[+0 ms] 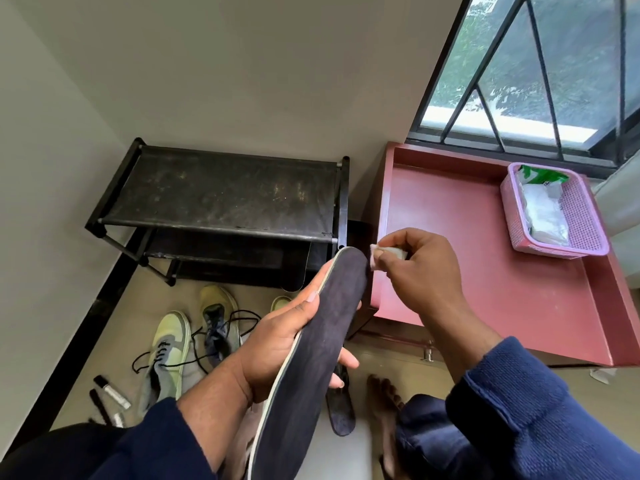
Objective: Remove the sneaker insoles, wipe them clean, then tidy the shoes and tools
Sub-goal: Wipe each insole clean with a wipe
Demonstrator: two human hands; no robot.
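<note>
Head view. Centre frame: left hand [277, 344] grips a dark insole [322, 344] from beneath, fingers curled round both edges, toe end pointing up-frame. Right hand [419, 271] just right of the insole tip, thumb and fingers pinching a small white wipe [388, 252] that touches the tip. Lower left: two pale-green sneakers [169, 355] on the floor, laces loose. A second dark insole [341, 407] lies on the floor below the held one. Two small bottles [112, 393] at far lower left. Upper centre: black shoe rack [221, 195]. Right: red table [485, 289] bearing a pink basket [581, 216] of packets.
</note>
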